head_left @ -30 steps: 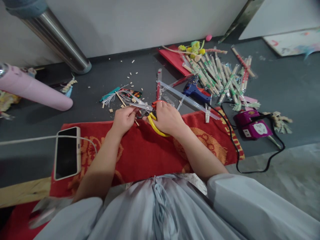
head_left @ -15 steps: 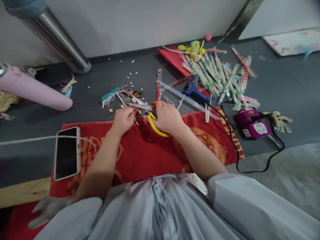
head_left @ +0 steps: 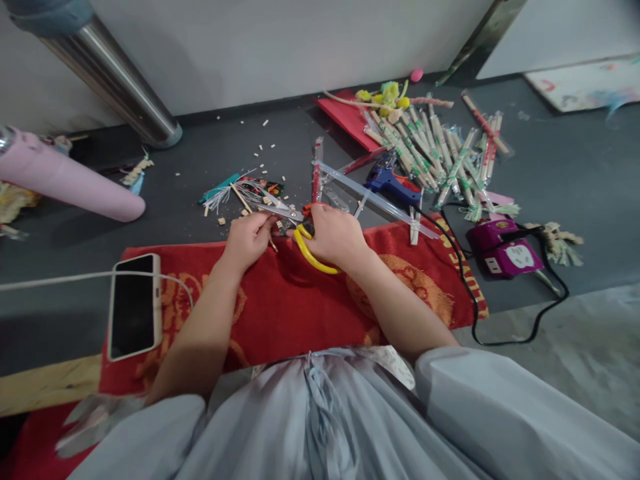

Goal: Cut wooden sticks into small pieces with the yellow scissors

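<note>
**A:** ok so what's going on with the hands here?

**B:** The right hand [head_left: 334,235] has its fingers through the yellow handles of the scissors [head_left: 299,230] and is closed around them. Blades point left, toward the left hand [head_left: 249,239], at the far edge of the red towel [head_left: 280,300].

**A:** and the left?

**B:** Fingertips pressed together, pinching a thin wooden stick [head_left: 273,244] right by the blades. It's tiny and half covered, so I can't tell whether the blades are actually on it.

**A:** what else is lying around?

**B:** A phone [head_left: 134,305] with a white cable sits on the towel's left end. A blue glue gun [head_left: 390,181] lies past the towel on the dark floor, with a pile of wrapped chopsticks [head_left: 440,157] behind it. A purple power strip [head_left: 503,250] is off to the right, a pink roll [head_left: 65,180] far left, and little wood bits [head_left: 260,150] are scattered about.
</note>
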`<state>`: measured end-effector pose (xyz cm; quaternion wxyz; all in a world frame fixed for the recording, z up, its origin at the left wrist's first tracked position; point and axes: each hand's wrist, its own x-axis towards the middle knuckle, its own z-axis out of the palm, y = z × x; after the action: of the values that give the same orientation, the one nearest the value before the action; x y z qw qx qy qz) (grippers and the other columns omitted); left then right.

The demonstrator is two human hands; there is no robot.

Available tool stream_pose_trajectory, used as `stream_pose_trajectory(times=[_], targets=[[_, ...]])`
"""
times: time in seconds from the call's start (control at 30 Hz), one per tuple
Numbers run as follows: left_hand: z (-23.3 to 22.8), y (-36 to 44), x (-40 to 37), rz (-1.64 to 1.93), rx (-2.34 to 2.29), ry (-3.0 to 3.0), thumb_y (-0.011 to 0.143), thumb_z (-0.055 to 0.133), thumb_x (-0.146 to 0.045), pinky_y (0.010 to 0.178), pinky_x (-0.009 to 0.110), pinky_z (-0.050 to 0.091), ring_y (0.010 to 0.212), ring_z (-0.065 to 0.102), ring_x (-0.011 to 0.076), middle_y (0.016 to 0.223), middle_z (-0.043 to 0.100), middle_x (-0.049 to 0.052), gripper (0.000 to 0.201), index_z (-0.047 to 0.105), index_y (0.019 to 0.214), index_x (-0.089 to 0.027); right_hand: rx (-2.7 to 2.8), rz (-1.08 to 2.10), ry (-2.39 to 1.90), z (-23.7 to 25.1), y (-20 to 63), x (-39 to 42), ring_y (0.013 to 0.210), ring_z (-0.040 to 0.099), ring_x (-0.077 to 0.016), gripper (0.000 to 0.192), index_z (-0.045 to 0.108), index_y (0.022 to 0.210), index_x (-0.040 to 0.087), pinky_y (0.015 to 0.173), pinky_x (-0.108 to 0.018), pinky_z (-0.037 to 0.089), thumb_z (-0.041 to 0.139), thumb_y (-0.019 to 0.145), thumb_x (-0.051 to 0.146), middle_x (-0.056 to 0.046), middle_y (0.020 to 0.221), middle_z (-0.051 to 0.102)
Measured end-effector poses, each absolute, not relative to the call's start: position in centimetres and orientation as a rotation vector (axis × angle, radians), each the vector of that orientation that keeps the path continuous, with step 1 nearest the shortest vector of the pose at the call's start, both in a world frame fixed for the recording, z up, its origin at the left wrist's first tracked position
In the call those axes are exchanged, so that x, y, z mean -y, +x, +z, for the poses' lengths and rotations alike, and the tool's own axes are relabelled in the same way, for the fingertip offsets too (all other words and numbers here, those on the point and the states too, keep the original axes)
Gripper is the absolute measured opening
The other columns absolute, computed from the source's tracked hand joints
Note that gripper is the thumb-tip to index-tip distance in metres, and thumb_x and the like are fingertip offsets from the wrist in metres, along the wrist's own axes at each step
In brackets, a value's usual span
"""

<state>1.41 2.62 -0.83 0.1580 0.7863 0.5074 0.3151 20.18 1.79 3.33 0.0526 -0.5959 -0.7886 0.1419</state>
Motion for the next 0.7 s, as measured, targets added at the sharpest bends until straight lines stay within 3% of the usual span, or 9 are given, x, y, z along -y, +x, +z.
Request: stream_pose_trajectory(times=[0.33,0.7], targets=[[-0.8,1.4,-2.6,0.895,-1.465,2.235,0.092,0.033,-0.049,0.058,0.025,0.045,0.059,0.061,0.0135,0.06,0.065,0.003,0.046,0.061,0.073,-0.018,2.415,0.396,-1.823,3.4,20.2,-1.8,0.09,0.065,-0.0286,0.064,0.058,0.108,0.012,0.07,-0.034,0.046,0.033,0.085,0.066,-0.015,0.103,0.067],[-0.9,1.4,-2.6,0.93,-1.471,2.181,0.092,0.037,-0.039,0.063,0.025,0.047,0.063,0.063,0.0142,0.063,0.066,0.003,0.04,0.061,0.068,-0.017,2.435,0.308,-1.616,2.0,20.6,-2.3,0.103,0.056,-0.0296,0.075,0.05,0.113,0.008,0.089,-0.036,0.039,0.031,0.082,0.073,-0.018,0.111,0.061]])
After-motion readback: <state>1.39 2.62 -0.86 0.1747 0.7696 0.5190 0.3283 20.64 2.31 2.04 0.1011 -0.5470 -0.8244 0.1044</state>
